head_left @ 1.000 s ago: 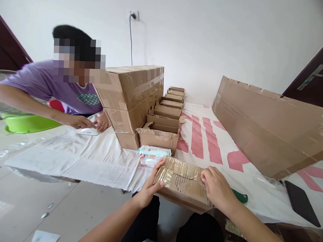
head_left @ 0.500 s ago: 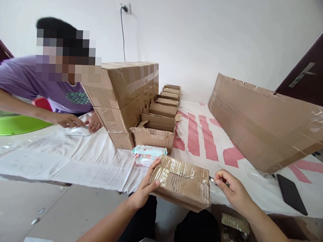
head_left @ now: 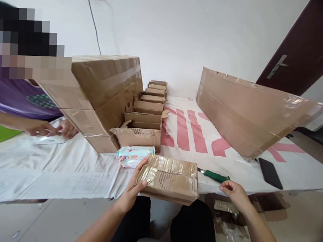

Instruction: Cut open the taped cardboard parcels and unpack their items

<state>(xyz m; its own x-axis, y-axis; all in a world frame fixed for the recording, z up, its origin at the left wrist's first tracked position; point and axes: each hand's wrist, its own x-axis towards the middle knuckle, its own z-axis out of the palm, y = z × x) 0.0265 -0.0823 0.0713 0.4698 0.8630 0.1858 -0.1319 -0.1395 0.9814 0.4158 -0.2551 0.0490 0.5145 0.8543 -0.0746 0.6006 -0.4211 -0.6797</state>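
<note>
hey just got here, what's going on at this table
A person's left grip holds the left end of a taped cardboard box at the table's front edge. The right grip is at the handle end of a green-handled tool; whether it is holding it is unclear. At the left, another person has both hands at a white object.

Your single camera sits on your head, facing forward and tilted down, across the cloth-covered table [head_left: 69, 174] toward the white wall [head_left: 175, 33]. It looks from above your black-clad knees [head_left: 193, 224], so your left hand [head_left: 131, 194], right hand [head_left: 235, 195] and the taped cardboard box [head_left: 170, 179] show close up, low in view. The wide frame cuts off the co-worker [head_left: 14, 94] at left and reaches the dark brown door [head_left: 301, 51] at upper right.
</note>
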